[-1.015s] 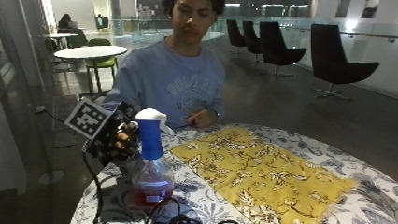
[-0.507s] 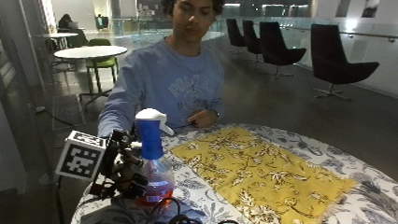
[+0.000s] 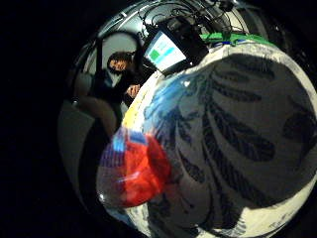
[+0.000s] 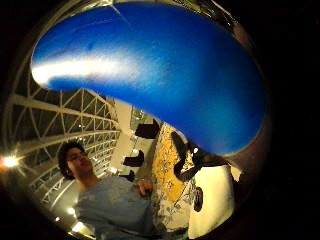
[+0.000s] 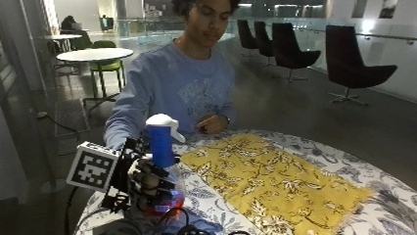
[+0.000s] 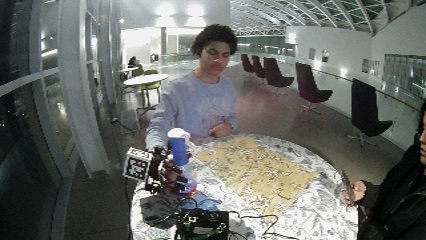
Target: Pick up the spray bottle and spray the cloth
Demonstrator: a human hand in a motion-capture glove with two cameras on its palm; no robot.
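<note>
In the outside view, at lower left of the frame, the gloved right hand (image 5: pixel 149 178) curls round the bottle (image 5: pixel 161 169), which stands upright on the bench (image 5: pixel 404 205) with red liquid in its base. The yellow cloth (image 5: pixel 273 181) lies flat at centre right, just beside the bottle. The bare hand (image 5: pixel 212 124) rests at the bench's far edge. In the wide view the same hand (image 6: pixel 168 175) holds the bottle (image 6: pixel 178 150) at centre left. The little-finger palm view shows the bottle's red base (image 3: pixel 136 168) on the patterned bench. The thumb palm view is filled across its upper part by the blue neck (image 4: pixel 165 75).

Right hand (image 5: pixel 151 182) low, fingers curled in grip; bare hand (image 5: pixel 212 124) resting.
</note>
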